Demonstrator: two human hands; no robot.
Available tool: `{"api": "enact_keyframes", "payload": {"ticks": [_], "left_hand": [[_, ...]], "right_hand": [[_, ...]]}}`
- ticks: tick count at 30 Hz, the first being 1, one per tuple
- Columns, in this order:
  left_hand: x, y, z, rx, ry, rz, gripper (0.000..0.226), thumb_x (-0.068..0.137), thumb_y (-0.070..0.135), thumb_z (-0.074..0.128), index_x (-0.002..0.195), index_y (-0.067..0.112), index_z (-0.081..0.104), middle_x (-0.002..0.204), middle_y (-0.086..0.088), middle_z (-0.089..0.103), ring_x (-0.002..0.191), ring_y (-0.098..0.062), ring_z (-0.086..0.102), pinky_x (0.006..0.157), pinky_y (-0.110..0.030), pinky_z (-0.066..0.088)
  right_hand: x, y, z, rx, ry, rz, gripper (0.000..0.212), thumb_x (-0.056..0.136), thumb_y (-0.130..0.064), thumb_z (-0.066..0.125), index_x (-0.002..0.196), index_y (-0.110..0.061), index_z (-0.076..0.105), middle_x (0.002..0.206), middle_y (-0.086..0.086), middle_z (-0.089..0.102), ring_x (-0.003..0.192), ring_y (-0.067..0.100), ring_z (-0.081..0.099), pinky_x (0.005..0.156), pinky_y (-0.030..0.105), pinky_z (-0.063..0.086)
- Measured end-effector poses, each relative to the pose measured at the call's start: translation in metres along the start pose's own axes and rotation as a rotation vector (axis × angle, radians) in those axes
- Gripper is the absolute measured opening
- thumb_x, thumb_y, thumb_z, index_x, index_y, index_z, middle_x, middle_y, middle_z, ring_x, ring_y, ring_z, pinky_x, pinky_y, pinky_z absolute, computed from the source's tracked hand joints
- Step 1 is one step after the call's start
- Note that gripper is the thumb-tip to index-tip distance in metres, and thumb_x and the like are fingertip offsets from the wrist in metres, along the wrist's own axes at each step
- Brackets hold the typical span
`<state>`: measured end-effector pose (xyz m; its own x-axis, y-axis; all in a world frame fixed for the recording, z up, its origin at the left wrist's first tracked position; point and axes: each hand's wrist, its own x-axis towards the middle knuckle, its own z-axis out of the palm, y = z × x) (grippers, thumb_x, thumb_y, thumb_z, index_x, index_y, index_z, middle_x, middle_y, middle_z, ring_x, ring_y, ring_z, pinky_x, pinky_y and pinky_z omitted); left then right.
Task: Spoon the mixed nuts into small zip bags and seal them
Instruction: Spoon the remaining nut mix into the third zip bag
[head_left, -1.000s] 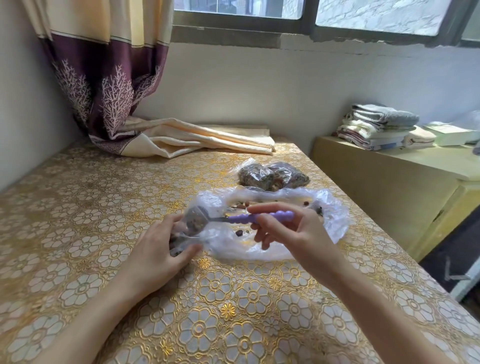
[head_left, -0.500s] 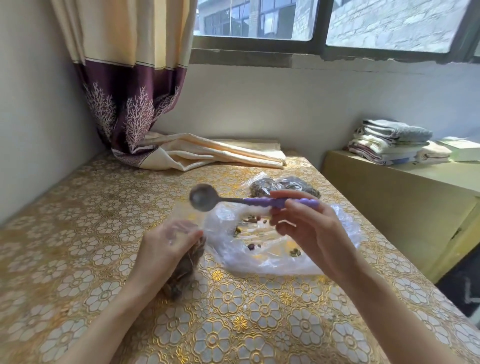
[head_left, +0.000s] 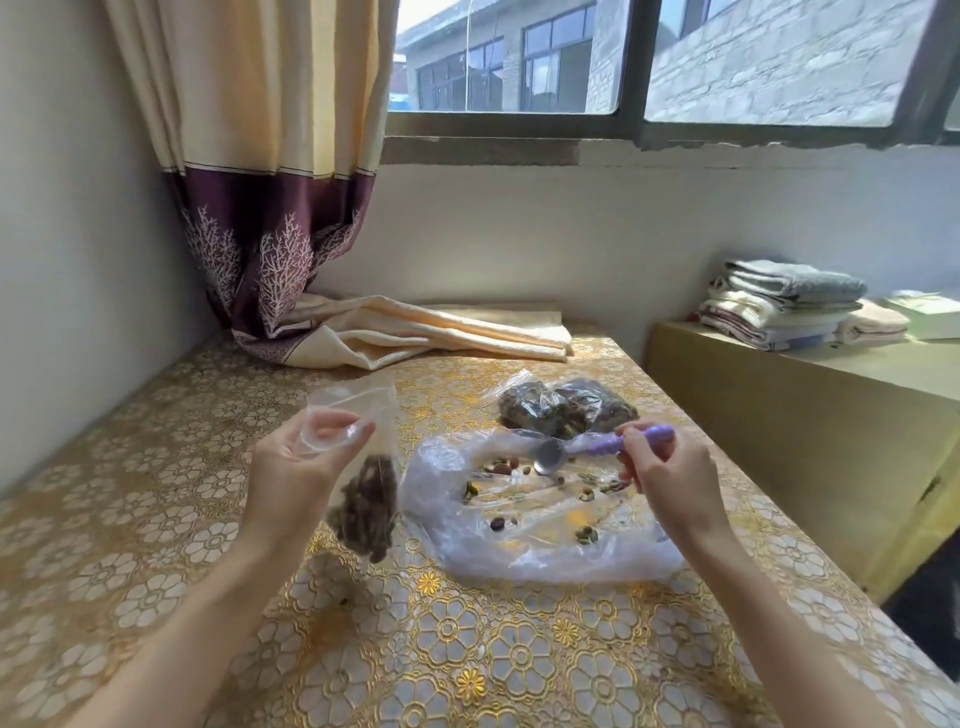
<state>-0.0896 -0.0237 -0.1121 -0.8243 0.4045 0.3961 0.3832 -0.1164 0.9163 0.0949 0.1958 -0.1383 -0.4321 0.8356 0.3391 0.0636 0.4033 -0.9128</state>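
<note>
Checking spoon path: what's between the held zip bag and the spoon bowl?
Head view: only the big clear plastic bag's crumpled left edge lies between zip bag and spoon; tablecloth beneath.

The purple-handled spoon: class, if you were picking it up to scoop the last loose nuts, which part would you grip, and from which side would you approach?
Grip the ribbed purple handle of the spoon, coming from the right, as the right hand does now. The handle points right and lies clear above the large plastic bag, while the metal bowl dips left towards the loose nuts, so it probably must stay free for scooping.
</note>
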Motion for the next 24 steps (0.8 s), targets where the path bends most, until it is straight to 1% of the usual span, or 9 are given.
{"api": "enact_keyframes", "payload": {"ticks": [2, 4, 7, 9, 13, 16, 20, 22, 24], "left_hand": [[0.002, -0.010, 0.004, 0.000, 0.000, -0.011, 0.011, 0.070, 0.023, 0.070, 0.078, 0.017, 0.064, 0.087, 0.005, 0.066, 0.078, -0.020, 0.060, 0.063, -0.016, 0.045], [0.004, -0.020, 0.005, 0.024, -0.039, -0.015, 0.023, 0.066, 0.032, 0.069, 0.084, 0.019, 0.063, 0.088, 0.006, 0.066, 0.076, -0.018, 0.062, 0.058, -0.012, 0.046], [0.006, -0.037, 0.004, 0.080, -0.190, -0.077, 0.053, 0.062, 0.047, 0.074, 0.105, 0.022, 0.056, 0.102, 0.003, 0.065, 0.092, -0.013, 0.064, 0.072, -0.020, 0.049], [0.006, -0.048, 0.001, 0.119, -0.287, -0.138, 0.066, 0.060, 0.047, 0.075, 0.115, 0.022, 0.048, 0.108, 0.000, 0.062, 0.096, -0.014, 0.062, 0.075, -0.023, 0.050], [0.001, -0.062, -0.001, 0.389, -0.407, -0.065, 0.078, 0.054, 0.049, 0.074, 0.121, 0.039, 0.035, 0.106, 0.014, 0.058, 0.094, 0.002, 0.056, 0.078, -0.015, 0.043], [0.000, -0.070, 0.002, 0.627, -0.407, 0.058, 0.085, 0.053, 0.066, 0.071, 0.121, 0.050, 0.023, 0.107, 0.024, 0.044, 0.098, -0.001, 0.041, 0.088, -0.030, 0.034], [-0.002, -0.080, 0.003, 0.864, -0.392, 0.166, 0.090, 0.048, 0.083, 0.039, 0.126, 0.040, 0.028, 0.114, 0.019, 0.032, 0.105, -0.002, 0.024, 0.089, -0.030, 0.022], [-0.001, -0.083, 0.003, 0.916, -0.392, 0.184, 0.094, 0.048, 0.083, 0.033, 0.129, 0.036, 0.030, 0.114, 0.019, 0.027, 0.105, -0.001, 0.021, 0.091, -0.029, 0.022], [-0.001, -0.081, 0.001, 0.908, -0.408, 0.183, 0.089, 0.049, 0.081, 0.036, 0.125, 0.035, 0.035, 0.110, 0.014, 0.027, 0.102, -0.004, 0.024, 0.092, -0.029, 0.026]], "right_hand": [[0.000, 0.003, 0.005, 0.006, -0.025, 0.008, 0.013, 0.092, -0.015, 0.055, 0.082, -0.014, 0.064, 0.063, 0.008, 0.064, 0.057, 0.018, 0.057, 0.056, 0.031, 0.043], [0.001, 0.004, 0.007, 0.065, -0.044, 0.043, 0.013, 0.092, -0.013, 0.055, 0.084, -0.012, 0.065, 0.063, 0.004, 0.064, 0.058, 0.017, 0.057, 0.056, 0.031, 0.043], [0.002, 0.005, 0.010, 0.214, -0.107, 0.125, 0.013, 0.092, -0.007, 0.052, 0.089, -0.002, 0.064, 0.062, 0.003, 0.067, 0.054, 0.013, 0.054, 0.049, 0.024, 0.041], [0.003, 0.004, 0.013, 0.287, -0.179, 0.166, 0.012, 0.093, -0.004, 0.050, 0.091, 0.000, 0.061, 0.061, 0.001, 0.069, 0.052, 0.011, 0.053, 0.045, 0.019, 0.040], [0.009, 0.000, 0.019, 0.344, -0.314, 0.220, 0.015, 0.094, -0.004, 0.047, 0.091, 0.000, 0.060, 0.064, 0.001, 0.070, 0.053, 0.013, 0.053, 0.047, 0.021, 0.039], [0.014, -0.001, 0.021, 0.368, -0.350, 0.249, 0.017, 0.094, -0.005, 0.048, 0.086, -0.002, 0.062, 0.062, 0.001, 0.067, 0.052, 0.012, 0.054, 0.045, 0.020, 0.040], [0.014, 0.002, 0.028, 0.437, -0.381, 0.319, 0.024, 0.092, -0.004, 0.050, 0.075, -0.003, 0.067, 0.064, 0.005, 0.068, 0.052, 0.014, 0.054, 0.044, 0.018, 0.041], [0.014, 0.003, 0.030, 0.484, -0.358, 0.371, 0.028, 0.091, -0.002, 0.050, 0.069, -0.003, 0.068, 0.064, 0.008, 0.068, 0.051, 0.014, 0.053, 0.043, 0.017, 0.042], [0.015, 0.004, 0.028, 0.520, -0.304, 0.403, 0.023, 0.090, -0.002, 0.051, 0.073, 0.003, 0.065, 0.064, 0.011, 0.068, 0.050, 0.014, 0.054, 0.043, 0.018, 0.044]]}}
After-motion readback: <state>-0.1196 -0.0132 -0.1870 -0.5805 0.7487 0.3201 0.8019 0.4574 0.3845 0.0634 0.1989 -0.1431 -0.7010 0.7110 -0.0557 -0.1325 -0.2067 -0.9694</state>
